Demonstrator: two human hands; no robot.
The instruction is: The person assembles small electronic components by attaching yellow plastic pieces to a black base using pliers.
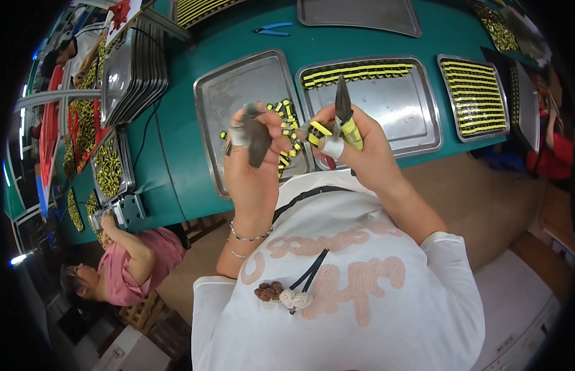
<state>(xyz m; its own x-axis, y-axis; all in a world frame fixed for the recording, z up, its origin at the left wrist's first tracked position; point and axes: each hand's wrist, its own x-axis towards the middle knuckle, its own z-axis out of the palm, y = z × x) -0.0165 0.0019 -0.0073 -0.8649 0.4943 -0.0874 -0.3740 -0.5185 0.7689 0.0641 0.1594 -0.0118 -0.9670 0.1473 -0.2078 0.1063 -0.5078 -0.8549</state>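
Observation:
My left hand (pixel 256 154) is turned palm up over the left metal tray (pixel 219 99), its fingers curled in. A dark grey flat piece (pixel 257 143) lies between its thumb and fingers; what it is I cannot make out. Pale tape wraps the thumb. My right hand (pixel 364 148) grips a pointed dark tool (pixel 342 99) with a yellow-wrapped handle, tip upward. At its taped fingertips is a small black-and-yellow part (pixel 320 130). Loose black-and-yellow parts (pixel 287 114) are scattered beside my left hand. The middle tray (pixel 386 105) bears a row of such parts along its far edge.
A tray with tight yellow-and-black rows (pixel 473 99) stands right. Blue-handled pliers (pixel 273 29) lie on the green table (pixel 182 74) beyond the trays. Stacked trays (pixel 136 68) rise at left. A co-worker in pink (pixel 139 266) sits near a metal fixture (pixel 128 211).

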